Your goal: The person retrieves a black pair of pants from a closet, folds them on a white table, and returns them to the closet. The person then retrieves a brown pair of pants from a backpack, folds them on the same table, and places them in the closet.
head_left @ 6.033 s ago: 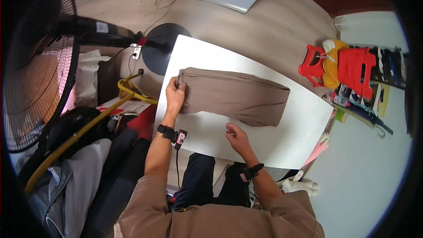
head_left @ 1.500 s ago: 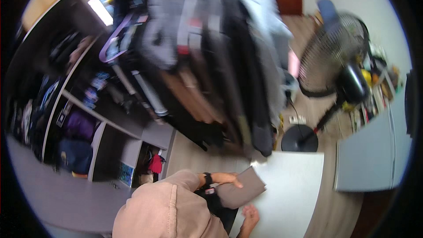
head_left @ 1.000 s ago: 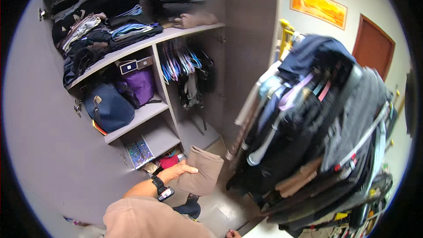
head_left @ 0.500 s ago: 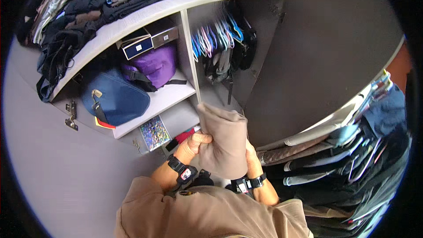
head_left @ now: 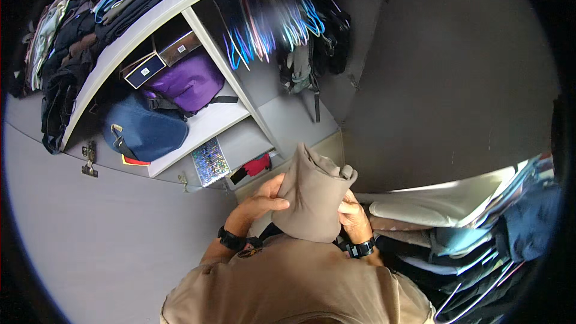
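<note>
A folded taupe garment (head_left: 315, 207) is held upright in front of my chest, its upper edge rolled and creased. My left hand (head_left: 264, 197) grips its left side, with the thumb lying over the cloth. On the opposite side my right hand (head_left: 354, 216) closes on the edge, thumb in front and part of the fingers hidden behind the fabric. Both wrists carry black bands. The exact kind of garment cannot be made out.
An open wardrobe holds stacked clothes (head_left: 129, 0), a purple bag (head_left: 195, 81), a blue bag (head_left: 147, 129), boxes (head_left: 144, 71), a glittery silver box (head_left: 210, 162) and hangers (head_left: 258, 33). A dark door (head_left: 456, 84) stands at right, above hanging clothes (head_left: 468, 240). A pale door (head_left: 108, 228) is at left.
The garment, still in both hands, has moved slightly right, and its upper end now looks more rolled and pointed. My right thumb has come into sight. The view has shifted across the wardrobe.
</note>
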Available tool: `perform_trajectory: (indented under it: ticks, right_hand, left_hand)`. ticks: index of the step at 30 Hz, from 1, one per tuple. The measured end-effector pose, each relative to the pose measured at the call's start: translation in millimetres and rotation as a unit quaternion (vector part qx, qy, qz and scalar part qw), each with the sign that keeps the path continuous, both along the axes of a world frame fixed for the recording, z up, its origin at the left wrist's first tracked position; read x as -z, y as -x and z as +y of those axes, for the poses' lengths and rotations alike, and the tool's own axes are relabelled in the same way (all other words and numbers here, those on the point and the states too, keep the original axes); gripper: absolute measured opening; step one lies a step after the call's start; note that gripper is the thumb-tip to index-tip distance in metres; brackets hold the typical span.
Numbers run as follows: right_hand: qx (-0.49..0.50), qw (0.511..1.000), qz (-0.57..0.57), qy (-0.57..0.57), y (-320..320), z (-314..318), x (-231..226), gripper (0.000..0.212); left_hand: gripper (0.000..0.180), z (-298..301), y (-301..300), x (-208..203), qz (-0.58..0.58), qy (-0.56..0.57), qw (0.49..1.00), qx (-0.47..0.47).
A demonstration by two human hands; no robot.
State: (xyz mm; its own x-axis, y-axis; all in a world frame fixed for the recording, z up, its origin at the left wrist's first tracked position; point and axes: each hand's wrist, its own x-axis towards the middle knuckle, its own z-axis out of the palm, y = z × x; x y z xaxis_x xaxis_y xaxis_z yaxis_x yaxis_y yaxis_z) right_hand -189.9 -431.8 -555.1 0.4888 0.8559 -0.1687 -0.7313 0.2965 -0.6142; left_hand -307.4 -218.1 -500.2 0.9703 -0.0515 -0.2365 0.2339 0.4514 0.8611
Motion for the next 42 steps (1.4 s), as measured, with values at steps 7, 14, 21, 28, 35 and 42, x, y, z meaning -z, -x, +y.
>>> perform_trajectory:
  ticks: [7,14,21,28,35,42]
  right_hand:
    - [0.047,0.985,-0.062,0.154,-37,27,-49,0.066]
    - [0.202,0.953,-0.220,0.048,-72,94,-103,0.083]
    - [0.246,0.871,-0.401,-0.141,-139,146,-210,0.071]
    - [0.222,0.779,-0.572,-0.131,-223,174,-314,0.067]
    - [0.235,0.742,-0.599,-0.189,-317,196,-403,0.064]
    - [0.206,0.720,-0.660,-0.056,-474,259,-410,0.051]
  left_hand:
    - [0.080,44,-28,-66,0.076,-0.027,0.991,-0.110]
    - [0.072,102,-22,-98,-0.002,-0.209,0.973,-0.102]
    - [0.070,127,-52,-190,-0.279,-0.289,0.894,-0.199]
    - [0.061,129,-97,-279,-0.255,-0.414,0.839,-0.245]
    - [0.057,131,-205,-357,-0.291,-0.261,0.891,-0.230]
    - [0.042,194,-320,-339,-0.299,-0.184,0.899,-0.264]
